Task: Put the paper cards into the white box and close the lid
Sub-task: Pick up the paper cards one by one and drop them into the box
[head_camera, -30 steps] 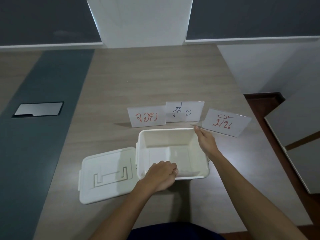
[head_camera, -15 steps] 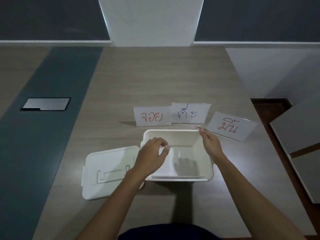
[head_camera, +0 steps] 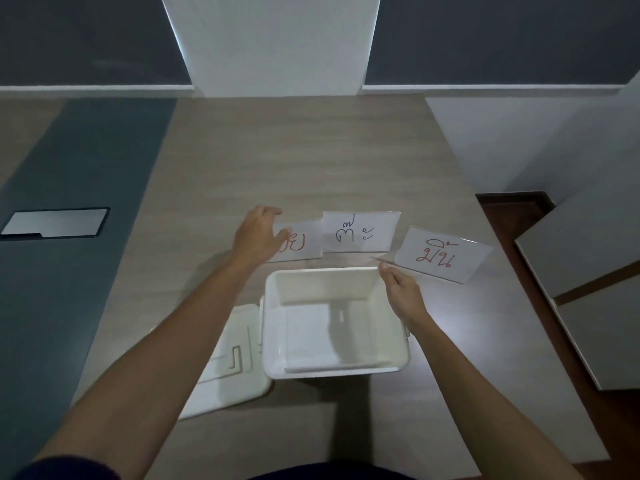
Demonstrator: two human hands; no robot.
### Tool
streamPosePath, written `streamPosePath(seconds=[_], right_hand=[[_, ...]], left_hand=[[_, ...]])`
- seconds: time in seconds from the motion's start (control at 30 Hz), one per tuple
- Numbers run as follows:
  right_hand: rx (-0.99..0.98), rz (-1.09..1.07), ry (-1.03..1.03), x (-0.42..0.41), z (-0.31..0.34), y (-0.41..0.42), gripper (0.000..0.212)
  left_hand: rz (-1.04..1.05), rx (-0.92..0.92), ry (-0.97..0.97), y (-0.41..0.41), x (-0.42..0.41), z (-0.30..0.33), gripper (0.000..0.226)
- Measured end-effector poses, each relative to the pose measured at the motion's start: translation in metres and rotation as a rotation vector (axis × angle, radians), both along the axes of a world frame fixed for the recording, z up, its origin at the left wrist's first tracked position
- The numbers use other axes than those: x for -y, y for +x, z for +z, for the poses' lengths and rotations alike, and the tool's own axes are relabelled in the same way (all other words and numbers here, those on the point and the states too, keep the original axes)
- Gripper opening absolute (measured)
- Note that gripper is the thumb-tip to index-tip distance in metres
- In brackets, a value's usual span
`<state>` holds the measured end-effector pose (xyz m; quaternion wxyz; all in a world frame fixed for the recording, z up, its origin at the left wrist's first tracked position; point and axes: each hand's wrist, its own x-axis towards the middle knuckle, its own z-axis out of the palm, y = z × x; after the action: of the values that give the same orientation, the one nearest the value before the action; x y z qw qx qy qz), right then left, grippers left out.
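Note:
The white box (head_camera: 388, 367) stands open in the middle of the table, with a pale sheet (head_camera: 308, 334) lying flat on its floor. Its lid (head_camera: 239, 379) lies flat on the table at the box's left. Three white cards stand behind the box. My left hand (head_camera: 258, 237) is at the left card (head_camera: 301, 242) with red writing, thumb in front, fingers over its top edge and spread. The middle card (head_camera: 360, 233) with dark writing stands untouched. My right hand (head_camera: 403, 294) pinches the near left corner of the right card (head_camera: 440, 254) with red writing, just past the box's far right corner.
The wooden table (head_camera: 311, 161) has a dark strip (head_camera: 79, 209) on its left holding a metal cover plate (head_camera: 55, 221). Its right edge drops off to the floor (head_camera: 502, 216) and pale cabinets (head_camera: 588, 271). A white pillar (head_camera: 273, 43) rises behind.
My left hand left the box's near rim, passed over the box and reached the left card. My right hand has kept its hold on the right card.

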<state>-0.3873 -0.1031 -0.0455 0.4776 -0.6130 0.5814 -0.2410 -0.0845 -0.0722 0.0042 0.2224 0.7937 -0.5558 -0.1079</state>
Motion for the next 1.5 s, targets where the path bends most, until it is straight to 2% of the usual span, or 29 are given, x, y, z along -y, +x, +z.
streamPosePath(seconds=[0.07,0.23,0.43,0.57,0.73,0.93,1.1,1.23,1.5], right_hand=[[-0.020,-0.012,-0.002,0.000,0.000,-0.001,0.056],[-0.005,-0.019,0.019,0.002,0.003,-0.001,0.049],[0.025,-0.050,0.041,0.000,0.001,-0.003,0.043],[0.023,-0.064,0.044,0.000,0.002,-0.005,0.043],[0.017,-0.056,0.045,0.000,0.002,-0.007,0.043],[0.029,-0.042,0.030,-0.001,0.001,-0.008,0.042],[0.038,-0.039,0.022,0.004,-0.001,-0.009,0.047],[0.043,-0.038,0.036,0.003,-0.003,-0.006,0.048],[0.052,-0.033,0.029,0.005,-0.005,-0.001,0.043]], left_hand=[[-0.031,0.034,0.055,0.006,0.017,0.000,0.049],[-0.013,0.044,0.246,0.014,0.041,-0.006,0.053],[-0.015,0.075,0.341,0.009,0.051,-0.014,0.022],[-0.032,0.125,0.363,0.012,0.047,-0.017,0.025],[-0.003,0.160,0.242,0.019,0.037,-0.007,0.027],[-0.003,0.231,-0.016,0.011,0.015,0.050,0.019],[-0.010,0.227,-0.201,-0.023,-0.018,0.096,0.017],[-0.106,0.175,-0.323,-0.061,-0.056,0.111,0.015],[-0.307,0.170,-0.146,-0.116,-0.108,0.050,0.016]])
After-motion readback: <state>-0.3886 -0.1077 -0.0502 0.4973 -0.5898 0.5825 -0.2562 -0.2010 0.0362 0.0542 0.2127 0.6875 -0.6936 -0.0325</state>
